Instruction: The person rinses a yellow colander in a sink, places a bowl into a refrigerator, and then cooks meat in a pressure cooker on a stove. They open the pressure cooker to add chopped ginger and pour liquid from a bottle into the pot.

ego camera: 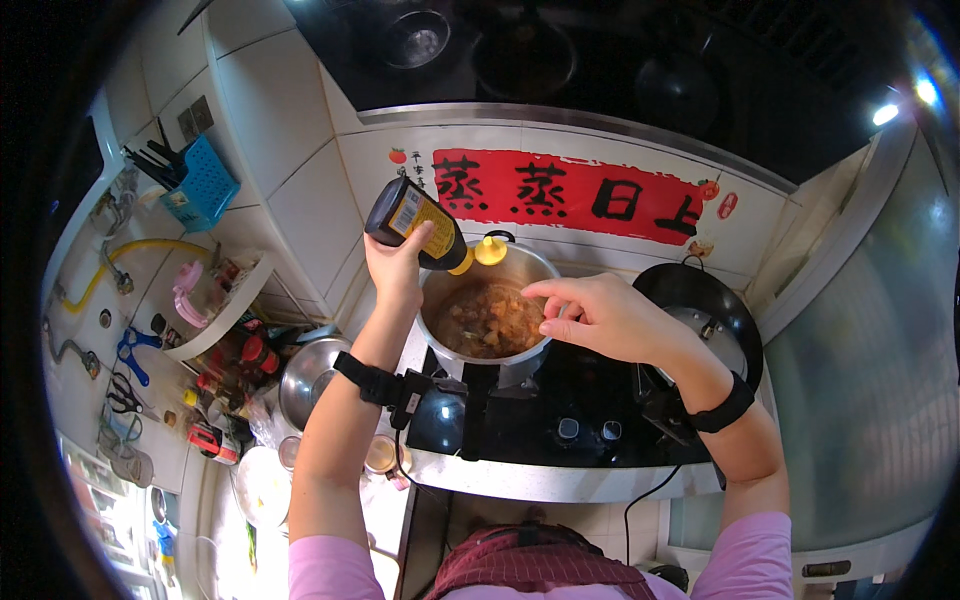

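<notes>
My left hand (396,262) is wrapped around a dark squeeze bottle (431,229) with a yellow label. The bottle is tilted, its neck pointing down to the right over a metal pot (550,281). Its yellow flip cap (491,251) hangs open above the pot's far side. Inside the pot lies a brown stew (491,322) with orange-brown chunks; I cannot tell whether anything is flowing from the bottle. Over the pot's right rim hovers my right hand (600,313), holding nothing, with the index finger extended and the thumb apart from it.
The pot stands on a black gas stove (540,420). A black wok (750,322) with a lid inside sits at its right. Left are a steel bowl (307,379), a white plate (262,487) and several seasoning containers. A range hood (600,67) overhangs the back.
</notes>
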A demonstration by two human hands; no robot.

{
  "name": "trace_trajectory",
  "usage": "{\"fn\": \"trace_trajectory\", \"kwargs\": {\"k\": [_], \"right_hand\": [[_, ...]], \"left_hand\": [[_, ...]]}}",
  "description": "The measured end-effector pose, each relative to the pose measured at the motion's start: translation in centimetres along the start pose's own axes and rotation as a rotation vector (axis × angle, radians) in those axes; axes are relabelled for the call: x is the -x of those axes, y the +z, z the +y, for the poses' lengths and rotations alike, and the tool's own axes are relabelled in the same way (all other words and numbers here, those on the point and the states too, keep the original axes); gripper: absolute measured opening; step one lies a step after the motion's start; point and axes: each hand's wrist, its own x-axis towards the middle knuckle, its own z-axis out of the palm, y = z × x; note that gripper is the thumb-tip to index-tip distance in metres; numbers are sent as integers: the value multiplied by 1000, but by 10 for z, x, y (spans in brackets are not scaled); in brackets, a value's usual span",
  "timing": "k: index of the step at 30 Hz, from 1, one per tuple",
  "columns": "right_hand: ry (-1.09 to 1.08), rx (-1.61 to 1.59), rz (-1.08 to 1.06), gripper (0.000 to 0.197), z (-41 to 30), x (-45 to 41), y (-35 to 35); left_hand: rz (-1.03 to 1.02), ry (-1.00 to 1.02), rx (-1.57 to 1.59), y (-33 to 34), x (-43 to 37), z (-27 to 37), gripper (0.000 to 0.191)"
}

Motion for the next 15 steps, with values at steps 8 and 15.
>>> {"fn": "trace_trajectory", "kwargs": {"k": [8, 15], "right_hand": [[-60, 28, 53, 33, 10, -3, 3], [-33, -36, 80, 32, 35, -19, 11]], "left_hand": [[29, -33, 25, -2, 15, 19, 48], [111, -72, 94, 3, 35, 36, 49]]}}
